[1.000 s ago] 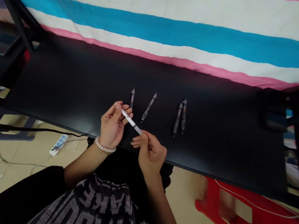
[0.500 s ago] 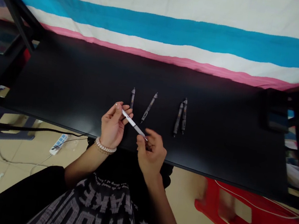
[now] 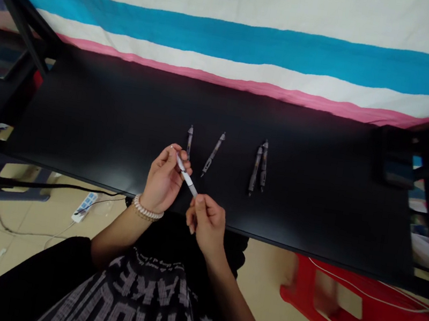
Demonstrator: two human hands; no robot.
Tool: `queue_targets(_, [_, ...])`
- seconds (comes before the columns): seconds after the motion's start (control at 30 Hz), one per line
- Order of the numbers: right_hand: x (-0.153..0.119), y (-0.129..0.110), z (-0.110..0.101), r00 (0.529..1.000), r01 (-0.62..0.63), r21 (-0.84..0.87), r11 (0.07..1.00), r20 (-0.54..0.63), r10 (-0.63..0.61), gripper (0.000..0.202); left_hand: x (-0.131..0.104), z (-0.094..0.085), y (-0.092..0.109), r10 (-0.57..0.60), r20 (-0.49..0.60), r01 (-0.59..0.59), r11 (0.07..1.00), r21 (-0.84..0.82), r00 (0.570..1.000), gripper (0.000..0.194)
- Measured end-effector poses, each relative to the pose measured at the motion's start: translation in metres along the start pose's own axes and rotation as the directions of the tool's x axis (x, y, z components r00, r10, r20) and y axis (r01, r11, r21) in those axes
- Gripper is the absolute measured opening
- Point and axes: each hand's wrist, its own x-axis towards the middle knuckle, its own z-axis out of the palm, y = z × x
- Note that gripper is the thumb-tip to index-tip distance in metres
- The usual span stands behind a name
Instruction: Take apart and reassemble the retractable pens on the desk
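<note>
A white pen (image 3: 188,180) slants between my two hands above the front part of the black desk. My left hand (image 3: 165,177) pinches its upper end between thumb and fingers. Around the lower end, my right hand (image 3: 208,221) is closed, and that tip is hidden by the fingers. Just beyond my left hand lies a dark grey pen (image 3: 189,139), partly covered by the fingers. Another grey pen (image 3: 213,155) rests at a slant to its right. Farther right, a grey pen (image 3: 255,170) and a second one (image 3: 264,166) lie side by side, close together at their far ends.
The black desk (image 3: 316,187) runs across the view, with a striped cloth (image 3: 233,41) hanging behind it. A red plastic stool (image 3: 360,319) stands below at the right. On the floor at left is a white power strip (image 3: 85,207); a black cable (image 3: 39,185) passes near the desk edge.
My right hand has moved left and closed its fingers and thumb around the white pen's lower end. The pen is tilted more steeply. The grey pens have stayed where they were.
</note>
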Motion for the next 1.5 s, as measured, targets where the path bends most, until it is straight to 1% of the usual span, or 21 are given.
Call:
queue_targets(0.07, [-0.005,0.003,0.005,0.995,0.087,-0.158,0.984,-0.032,-0.093,0.041,-0.002,0.005,0.007,-0.070,0.025,0.072,0.992,-0.100,0.997,0.020])
queue_targets(0.17, [-0.013,0.009,0.011,0.975,0.203,-0.325,0.924,-0.020,-0.221,0.033,-0.005,0.008,0.016,-0.157,-0.025,0.152,0.977,-0.151,0.987,0.030])
queue_targets(0.27, [-0.014,0.013,0.011,0.962,0.257,-0.343,0.904,0.001,-0.273,0.028,-0.006,0.006,0.021,-0.190,-0.041,0.183,0.973,-0.139,0.981,0.033])
queue_targets(0.37, [-0.012,0.012,0.007,0.947,0.304,-0.375,0.876,0.017,-0.322,0.028,-0.005,0.005,0.021,-0.181,0.013,0.181,0.976,-0.122,0.983,0.032])
queue_targets(0.43, [-0.011,0.011,0.003,0.927,0.343,-0.425,0.838,0.011,-0.374,0.029,-0.003,0.005,0.017,-0.180,0.061,0.184,0.980,-0.072,0.982,0.029])
queue_targets(0.5, [-0.011,0.009,-0.002,0.909,0.340,-0.481,0.808,-0.052,-0.413,0.030,-0.001,0.004,0.010,-0.167,0.121,0.163,0.986,0.042,0.979,0.032])
queue_targets(0.6, [-0.006,0.007,-0.016,0.866,0.207,-0.566,0.798,-0.274,-0.418,0.036,0.003,-0.001,-0.001,-0.049,0.187,-0.014,0.948,0.319,0.981,0.044])
queue_targets(0.67, [0.002,0.006,-0.030,0.806,0.076,-0.622,0.779,-0.422,-0.415,0.043,0.006,-0.008,-0.005,0.087,0.220,-0.197,0.814,0.547,0.972,0.040])
queue_targets(0.7, [0.006,0.006,-0.038,0.775,0.011,-0.654,0.757,-0.473,-0.420,0.046,0.008,-0.012,-0.006,0.160,0.261,-0.297,0.690,0.660,0.952,0.038])
queue_targets(0.73, [0.010,0.006,-0.045,0.751,-0.047,-0.685,0.727,-0.504,-0.426,0.049,0.009,-0.017,-0.006,0.219,0.320,-0.387,0.534,0.752,0.922,0.035])
queue_targets(0.8, [0.017,0.006,-0.056,0.727,-0.139,-0.734,0.664,-0.531,-0.435,0.052,0.012,-0.025,-0.006,0.279,0.445,-0.508,0.220,0.833,0.851,0.027])
queue_targets(0.83, [0.019,0.005,-0.059,0.719,-0.169,-0.752,0.637,-0.536,-0.442,0.053,0.014,-0.028,-0.006,0.288,0.490,-0.535,0.101,0.839,0.823,0.023])
queue_targets(0.87, [0.020,0.005,-0.060,0.713,-0.182,-0.766,0.616,-0.535,-0.454,0.054,0.015,-0.031,-0.007,0.292,0.519,-0.547,0.020,0.837,0.804,0.020])
queue_targets(0.93, [0.022,0.002,-0.056,0.719,-0.129,-0.801,0.585,-0.482,-0.501,0.051,0.017,-0.035,-0.008,0.293,0.543,-0.554,-0.051,0.831,0.787,0.017])
queue_targets(1.07, [0.035,-0.009,-0.032,0.797,0.155,-0.857,0.492,-0.186,-0.575,0.034,0.019,-0.035,-0.011,0.314,0.542,-0.561,-0.034,0.827,0.780,0.017])
queue_targets(1.17, [0.057,-0.020,-0.018,0.869,0.211,-0.896,0.392,-0.011,-0.494,0.024,0.021,-0.035,-0.012,0.354,0.513,-0.556,0.023,0.831,0.782,0.020])
queue_targets(1.23, [0.070,-0.025,-0.014,0.914,0.215,-0.896,0.389,0.044,-0.404,0.019,0.022,-0.037,-0.012,0.379,0.489,-0.551,0.071,0.831,0.786,0.021])
queue_targets(1.3, [0.076,-0.027,-0.015,0.935,0.207,-0.859,0.468,0.033,-0.353,0.016,0.022,-0.038,-0.013,0.404,0.459,-0.544,0.123,0.830,0.791,0.018])
queue_targets(1.37, [0.073,-0.025,-0.018,0.933,0.219,-0.762,0.609,-0.019,-0.359,0.018,0.021,-0.039,-0.013,0.431,0.422,-0.541,0.201,0.817,0.798,0.018])
queue_targets(1.43, [0.060,-0.023,-0.022,0.925,0.274,-0.587,0.762,-0.056,-0.376,0.027,0.019,-0.037,-0.013,0.457,0.364,-0.534,0.329,0.779,0.812,0.020])
queue_targets(1.5, [0.043,-0.020,-0.025,0.932,0.324,-0.381,0.866,-0.026,-0.360,0.031,0.016,-0.034,-0.011,0.450,0.281,-0.503,0.511,0.697,0.847,0.027])
